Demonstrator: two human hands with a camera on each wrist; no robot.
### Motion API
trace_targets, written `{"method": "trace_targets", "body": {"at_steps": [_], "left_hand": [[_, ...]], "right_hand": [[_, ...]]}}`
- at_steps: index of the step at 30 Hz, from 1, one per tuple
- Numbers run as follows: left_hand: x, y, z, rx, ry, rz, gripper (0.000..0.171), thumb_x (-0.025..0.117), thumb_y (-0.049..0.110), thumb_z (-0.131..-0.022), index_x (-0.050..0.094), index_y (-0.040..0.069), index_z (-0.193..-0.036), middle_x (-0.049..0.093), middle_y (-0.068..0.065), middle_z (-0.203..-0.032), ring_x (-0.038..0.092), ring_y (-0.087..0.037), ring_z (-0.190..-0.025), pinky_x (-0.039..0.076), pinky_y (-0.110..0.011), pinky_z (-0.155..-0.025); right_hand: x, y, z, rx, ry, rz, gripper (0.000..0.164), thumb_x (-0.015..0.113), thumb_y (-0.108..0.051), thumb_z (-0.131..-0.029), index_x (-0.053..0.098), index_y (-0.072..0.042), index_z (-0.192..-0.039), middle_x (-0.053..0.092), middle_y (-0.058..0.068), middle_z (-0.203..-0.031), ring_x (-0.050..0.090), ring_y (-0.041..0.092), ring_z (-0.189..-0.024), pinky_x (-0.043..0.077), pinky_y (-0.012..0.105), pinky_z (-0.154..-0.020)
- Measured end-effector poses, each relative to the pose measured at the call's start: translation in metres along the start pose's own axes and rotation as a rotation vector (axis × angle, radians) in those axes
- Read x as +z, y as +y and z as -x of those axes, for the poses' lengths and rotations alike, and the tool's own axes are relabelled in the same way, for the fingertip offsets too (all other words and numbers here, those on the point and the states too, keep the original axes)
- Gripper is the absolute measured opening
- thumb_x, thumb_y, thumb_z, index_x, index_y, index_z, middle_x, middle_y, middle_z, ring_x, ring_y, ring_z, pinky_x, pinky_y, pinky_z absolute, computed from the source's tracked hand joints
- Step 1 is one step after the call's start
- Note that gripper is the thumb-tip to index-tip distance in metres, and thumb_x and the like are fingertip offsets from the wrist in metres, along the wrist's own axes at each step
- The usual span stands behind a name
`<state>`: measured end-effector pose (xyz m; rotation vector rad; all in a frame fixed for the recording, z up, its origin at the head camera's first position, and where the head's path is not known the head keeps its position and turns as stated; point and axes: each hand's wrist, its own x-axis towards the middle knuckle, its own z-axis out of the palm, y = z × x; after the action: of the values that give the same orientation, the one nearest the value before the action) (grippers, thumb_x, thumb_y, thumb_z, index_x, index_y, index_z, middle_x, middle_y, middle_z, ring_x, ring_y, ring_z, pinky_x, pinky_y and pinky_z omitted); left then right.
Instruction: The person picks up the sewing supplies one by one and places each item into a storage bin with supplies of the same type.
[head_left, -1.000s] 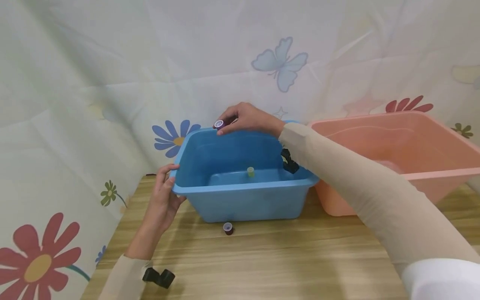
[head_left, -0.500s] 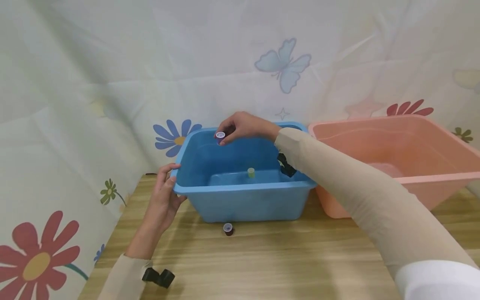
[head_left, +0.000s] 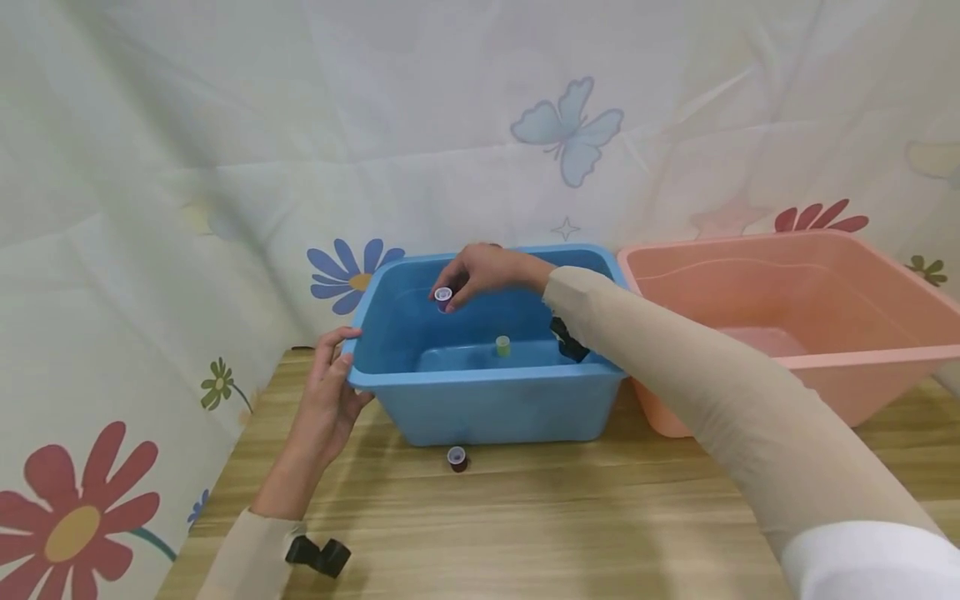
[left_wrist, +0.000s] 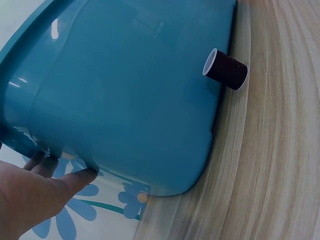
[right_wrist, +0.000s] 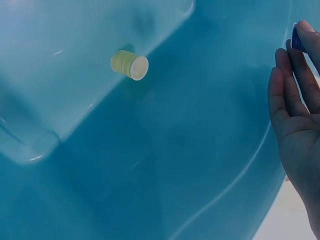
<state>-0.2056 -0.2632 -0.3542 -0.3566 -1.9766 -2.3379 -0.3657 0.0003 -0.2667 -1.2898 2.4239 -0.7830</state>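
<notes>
My right hand (head_left: 486, 271) pinches a small purple spool (head_left: 443, 300), its white end facing up, above the inside of the blue tub (head_left: 487, 378). In the right wrist view the spool shows only partly, between thumb and fingertips. With fingers on the rim and thumb below it, my left hand (head_left: 330, 400) grips the tub's left end. A yellow-green spool (right_wrist: 129, 65) rests on the tub's floor. Outside, close to the tub's front wall, a dark maroon spool (left_wrist: 226, 69) with white ends stands on the wooden table (head_left: 540, 525).
A pink tub (head_left: 862, 358) stands right next to the blue one, partly behind my right forearm. Behind both hangs a pale cloth (head_left: 420, 100) printed with flowers and a butterfly. It also covers the left side, along the table's edge.
My right hand has come down from above the blue tub's back rim to inside its opening, still pinching the purple spool. The left hand keeps its place on the rim.
</notes>
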Motion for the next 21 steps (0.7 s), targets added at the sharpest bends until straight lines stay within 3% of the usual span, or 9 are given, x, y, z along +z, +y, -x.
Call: {"method": "trace_targets", "body": {"at_steps": [8, 15, 21], "left_hand": [[0.001, 0.0, -0.001, -0.008, 0.005, -0.009, 0.027, 0.044, 0.023, -0.106, 0.044, 0.029, -0.132, 0.034, -0.007, -0.149, 0.046, -0.038, -0.127, 0.054, -0.036, -0.087], [0.0, -0.001, 0.001, -0.01, 0.016, 0.003, 0.027, 0.045, 0.023, -0.106, 0.044, 0.028, -0.132, 0.034, -0.008, -0.148, 0.052, -0.027, -0.12, 0.053, -0.037, -0.087], [0.001, -0.002, 0.0, -0.012, 0.02, 0.008, 0.025, 0.044, 0.024, -0.107, 0.044, 0.03, -0.132, 0.03, -0.007, -0.153, 0.045, -0.035, -0.127, 0.053, -0.036, -0.086]], "right_hand": [[0.003, 0.001, 0.001, 0.041, -0.01, -0.035, 0.037, 0.078, -0.017, -0.091, 0.07, -0.007, -0.126, 0.073, 0.005, -0.117, 0.069, 0.015, -0.105, 0.053, 0.028, -0.094], [0.0, -0.002, 0.005, 0.073, -0.002, -0.023, 0.04, 0.075, -0.02, -0.094, 0.067, -0.006, -0.131, 0.069, 0.006, -0.128, 0.066, 0.015, -0.115, 0.052, 0.029, -0.097], [-0.01, -0.006, 0.007, 0.065, 0.018, -0.001, 0.039, 0.074, -0.022, -0.095, 0.068, -0.006, -0.13, 0.07, 0.006, -0.127, 0.066, 0.016, -0.116, 0.051, 0.031, -0.099]]}}
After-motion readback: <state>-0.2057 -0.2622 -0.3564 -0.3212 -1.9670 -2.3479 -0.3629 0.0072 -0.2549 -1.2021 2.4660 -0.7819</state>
